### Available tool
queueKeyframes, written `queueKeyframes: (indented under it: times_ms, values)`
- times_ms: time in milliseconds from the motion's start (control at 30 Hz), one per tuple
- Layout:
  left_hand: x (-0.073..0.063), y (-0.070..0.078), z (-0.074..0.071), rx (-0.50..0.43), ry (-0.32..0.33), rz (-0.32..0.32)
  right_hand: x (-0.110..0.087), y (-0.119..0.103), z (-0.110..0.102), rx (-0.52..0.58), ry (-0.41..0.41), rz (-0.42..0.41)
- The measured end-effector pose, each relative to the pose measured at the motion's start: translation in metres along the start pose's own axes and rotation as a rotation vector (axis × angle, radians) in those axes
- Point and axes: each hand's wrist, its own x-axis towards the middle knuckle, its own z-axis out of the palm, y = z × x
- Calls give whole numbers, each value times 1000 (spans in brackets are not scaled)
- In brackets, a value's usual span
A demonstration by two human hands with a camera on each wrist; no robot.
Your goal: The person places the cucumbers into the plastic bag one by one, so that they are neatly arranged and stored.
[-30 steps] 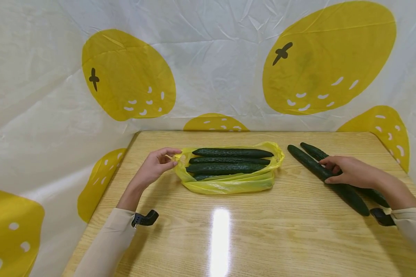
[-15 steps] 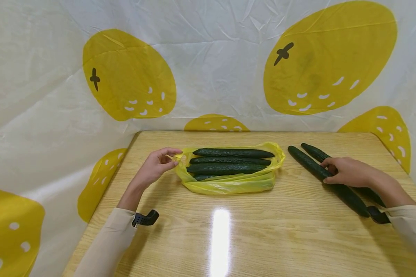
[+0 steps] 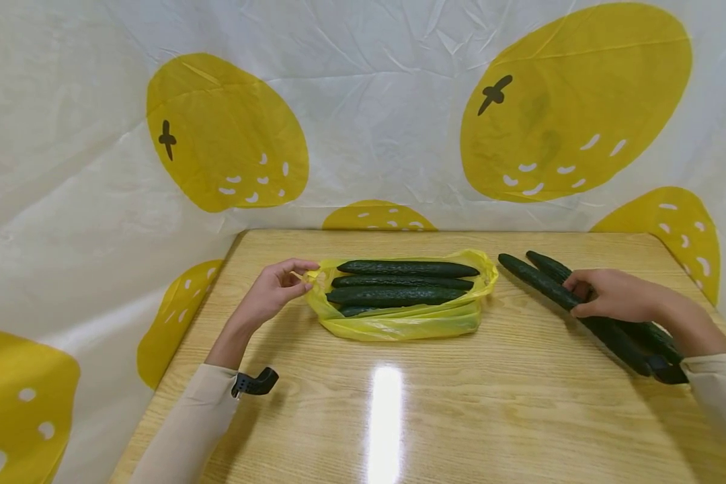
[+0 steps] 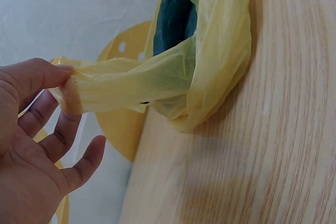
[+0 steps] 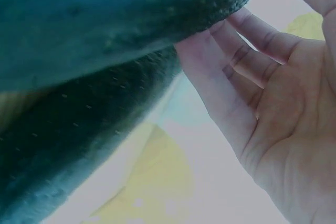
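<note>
My left hand (image 3: 275, 289) pinches the left end of a thin yellow plastic bag (image 3: 399, 326) between thumb and fingertips. In the left wrist view the bag's handle (image 4: 115, 85) is stretched out toward that hand. Several dark green cucumbers (image 3: 399, 294) lie side by side in the bag's open mouth, the front one partly covered by plastic. Over on the right, my right hand (image 3: 620, 299) grips a cucumber (image 3: 535, 279) around its middle, thumb on the near side. Behind it a second cucumber (image 3: 547, 267) lies at a slant, partly hidden by the hand.
The wooden table (image 3: 472, 410) reflects a bright strip of light in front of the bag. A white sheet (image 3: 375, 134) printed with yellow fruit rises behind the table and along its sides. Each wrist wears a black camera mount (image 3: 255, 382).
The cucumber in my right hand has shifted slightly up and left at its far end, coming away from the one behind. My left hand and the bag stay in place.
</note>
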Motion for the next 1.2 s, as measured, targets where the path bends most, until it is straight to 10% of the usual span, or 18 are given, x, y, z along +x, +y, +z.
queueKeyframes:
  times_ms: [1200]
  values:
    - [2,3,1,30,2,5,16,-54,-54,46,73,-140]
